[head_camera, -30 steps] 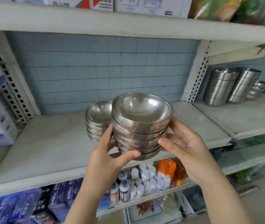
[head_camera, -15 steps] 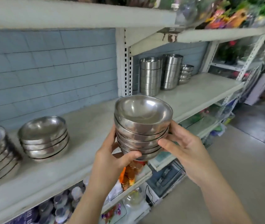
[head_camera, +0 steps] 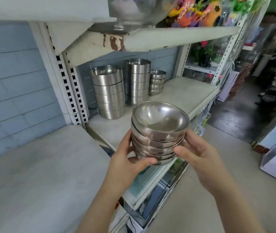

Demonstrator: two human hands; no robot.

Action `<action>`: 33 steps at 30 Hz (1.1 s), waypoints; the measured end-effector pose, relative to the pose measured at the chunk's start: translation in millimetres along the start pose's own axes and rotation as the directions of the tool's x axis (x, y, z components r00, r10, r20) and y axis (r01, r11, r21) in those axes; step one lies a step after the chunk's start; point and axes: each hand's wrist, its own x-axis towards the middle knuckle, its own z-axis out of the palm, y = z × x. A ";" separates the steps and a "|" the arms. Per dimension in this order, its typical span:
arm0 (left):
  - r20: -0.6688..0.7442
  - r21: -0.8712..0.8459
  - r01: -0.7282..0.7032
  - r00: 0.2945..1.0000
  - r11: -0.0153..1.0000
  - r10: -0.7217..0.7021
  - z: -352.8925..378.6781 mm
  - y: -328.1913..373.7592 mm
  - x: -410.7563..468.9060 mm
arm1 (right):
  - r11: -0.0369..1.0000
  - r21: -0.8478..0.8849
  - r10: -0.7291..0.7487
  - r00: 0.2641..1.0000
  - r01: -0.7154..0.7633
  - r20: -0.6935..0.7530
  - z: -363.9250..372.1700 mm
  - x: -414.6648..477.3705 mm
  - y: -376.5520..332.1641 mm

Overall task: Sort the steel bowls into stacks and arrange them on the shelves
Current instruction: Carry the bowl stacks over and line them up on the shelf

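— Nearest the camera, what do the hands hold?
— Two forearms reach up from the bottom edge. The left hand (head_camera: 127,158) and right hand (head_camera: 199,153) hold a stack of shallow steel bowls (head_camera: 157,132) between them. Each grip is clamped on its sides: the left thumb curls across the lower front, the right thumb presses the right flank, and the fingers wrap behind. The stack is in the air, slightly tilted, off the shelf's front edge.
— Which step is this?
— Likely carrying a sorted stack to its place; it is not yet set down.
— What lies beyond?
— A pale left shelf bay (head_camera: 41,165), a slotted upright (head_camera: 66,84), then the right shelf bay (head_camera: 184,95). Along its back edge stand a wide stack of straight-sided steel vessels (head_camera: 108,93), a taller narrow stack (head_camera: 138,81), and a short stack of small rounded bowls (head_camera: 157,82).
— What does the next move call for?
— Probably lowering the stack level onto a shelf, apart from the others, and loosening both hands once it sits flat.
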 end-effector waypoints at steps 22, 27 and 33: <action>-0.198 -0.017 0.014 0.980 1.000 -0.017 258.5 -13.4 257.7 | 0.999 0.033 -0.048 0.984 0.043 0.169 -282.1 245.3 91.6; -0.268 0.015 0.049 0.962 0.999 -0.043 278.9 -23.6 310.8 | 0.998 0.050 -0.035 0.980 0.025 0.197 -301.8 308.2 118.5; -0.308 0.046 0.115 0.947 0.992 -0.096 285.3 -61.2 379.5 | 0.998 0.031 0.041 0.947 -0.054 0.318 -312.4 383.6 165.7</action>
